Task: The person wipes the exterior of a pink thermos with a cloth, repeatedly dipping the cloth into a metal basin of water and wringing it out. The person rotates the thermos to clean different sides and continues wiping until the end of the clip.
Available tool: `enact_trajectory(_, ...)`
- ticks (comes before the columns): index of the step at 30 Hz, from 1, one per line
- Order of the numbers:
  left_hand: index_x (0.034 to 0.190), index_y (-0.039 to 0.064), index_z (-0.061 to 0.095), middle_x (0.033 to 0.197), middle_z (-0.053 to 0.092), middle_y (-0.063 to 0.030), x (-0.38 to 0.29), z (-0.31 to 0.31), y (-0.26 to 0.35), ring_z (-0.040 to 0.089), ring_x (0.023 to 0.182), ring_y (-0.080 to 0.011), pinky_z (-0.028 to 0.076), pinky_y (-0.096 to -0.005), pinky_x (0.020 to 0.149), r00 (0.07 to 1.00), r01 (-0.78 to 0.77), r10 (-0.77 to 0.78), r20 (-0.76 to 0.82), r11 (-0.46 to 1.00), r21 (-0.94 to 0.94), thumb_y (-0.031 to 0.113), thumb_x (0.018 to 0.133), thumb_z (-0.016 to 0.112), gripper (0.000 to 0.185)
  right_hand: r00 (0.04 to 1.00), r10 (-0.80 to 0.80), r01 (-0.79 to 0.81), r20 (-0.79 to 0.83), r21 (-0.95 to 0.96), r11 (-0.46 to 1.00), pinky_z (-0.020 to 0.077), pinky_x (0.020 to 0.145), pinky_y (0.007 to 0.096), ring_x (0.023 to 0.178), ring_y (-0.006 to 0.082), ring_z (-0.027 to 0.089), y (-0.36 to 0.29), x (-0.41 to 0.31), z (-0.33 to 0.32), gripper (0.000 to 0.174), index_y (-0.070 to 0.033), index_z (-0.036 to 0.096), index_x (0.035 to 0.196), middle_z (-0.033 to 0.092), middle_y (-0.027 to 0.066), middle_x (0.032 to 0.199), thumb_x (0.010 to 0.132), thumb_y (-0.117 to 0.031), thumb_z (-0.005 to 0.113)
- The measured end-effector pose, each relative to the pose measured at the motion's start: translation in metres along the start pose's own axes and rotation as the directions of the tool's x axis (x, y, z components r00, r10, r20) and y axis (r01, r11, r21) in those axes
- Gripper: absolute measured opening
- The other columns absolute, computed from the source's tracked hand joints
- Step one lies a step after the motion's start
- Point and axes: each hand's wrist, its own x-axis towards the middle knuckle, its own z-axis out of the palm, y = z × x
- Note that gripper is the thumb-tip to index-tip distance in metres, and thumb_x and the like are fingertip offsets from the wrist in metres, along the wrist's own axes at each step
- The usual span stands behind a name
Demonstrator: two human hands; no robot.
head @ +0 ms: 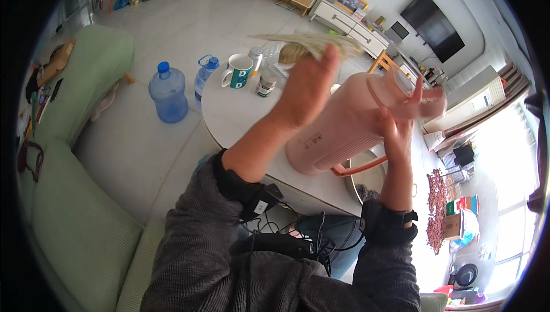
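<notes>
A pink insulated jug (339, 127) leans over the front of the round white table (245, 127), its top towards the upper right. My right hand (399, 131) grips it near the lid and spout, which are blurred. The jug's handle (361, 166) hangs at its lower side. My left hand (305, 88) is raised left of the jug, thumb up and blurred; its fingers are mostly hidden. Just beyond it a thin, pale green-beige streaked thing (318, 40) is smeared by motion; whether I hold it cannot be told.
A green-and-white mug (239, 71), a can (255, 60), and a small lidded jar (266, 85) stand on the table. Behind the jug sits a round pan or basin (369, 178). Two blue water bottles stand left of the table, one large (169, 95). Cables (275, 221) hang by my lap.
</notes>
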Motion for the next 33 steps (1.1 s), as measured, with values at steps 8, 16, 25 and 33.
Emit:
enact_trajectory(8,0.125,-0.002,0.055,0.117,0.061,-0.0238,-0.041,0.073,-0.082,0.057,0.111,-0.0385,0.042,-0.0421,0.099,0.997,-0.077,0.074,0.023,0.984,0.161,0.042,0.106,0.034,0.053,0.995,-0.099,0.098,0.018,0.033,0.995,0.0286,0.113,0.0437,0.135,0.0331,0.04,0.01,-0.004,0.005,0.117,-0.01,0.002,0.159,0.044,0.0209,0.143,0.078,-0.062,0.07)
enact_trajectory(16,0.114,0.0,0.063,0.088,0.069,-0.0243,-0.154,0.035,-0.181,0.065,0.082,-0.0439,0.049,-0.0489,0.082,0.821,0.571,-0.565,-0.088,0.801,0.18,0.046,0.106,0.026,0.059,0.999,-0.034,0.033,-0.01,-0.032,0.999,0.0314,0.112,0.0444,0.138,0.0289,0.037,0.013,-0.008,0.008,0.115,-0.016,0.009,0.159,0.038,0.0157,0.145,0.075,-0.075,0.061)
enact_trajectory(25,0.089,0.0,0.065,0.085,0.067,-0.0223,-0.082,0.072,-0.101,0.063,0.084,-0.0425,0.047,-0.0512,0.08,0.979,0.182,-0.201,0.019,0.922,0.341,0.039,0.106,0.032,0.054,0.997,-0.062,0.061,-0.044,-0.023,0.998,0.0303,0.112,0.044,0.133,0.0309,0.04,0.013,-0.007,0.006,0.117,-0.011,0.012,0.158,0.04,0.0187,0.143,0.076,-0.072,0.066)
enact_trajectory(33,0.092,-0.001,0.064,0.088,0.067,-0.0222,-0.099,0.043,-0.143,0.062,0.084,-0.0393,0.046,-0.047,0.079,0.841,0.536,-0.54,0.007,0.836,0.114,0.042,0.106,0.033,0.055,0.997,-0.041,0.037,-0.06,-0.066,0.997,0.0354,0.11,0.0394,0.131,0.025,0.042,0.02,-0.005,0.009,0.108,-0.015,0.014,0.158,0.04,0.011,0.137,0.076,-0.069,0.058)
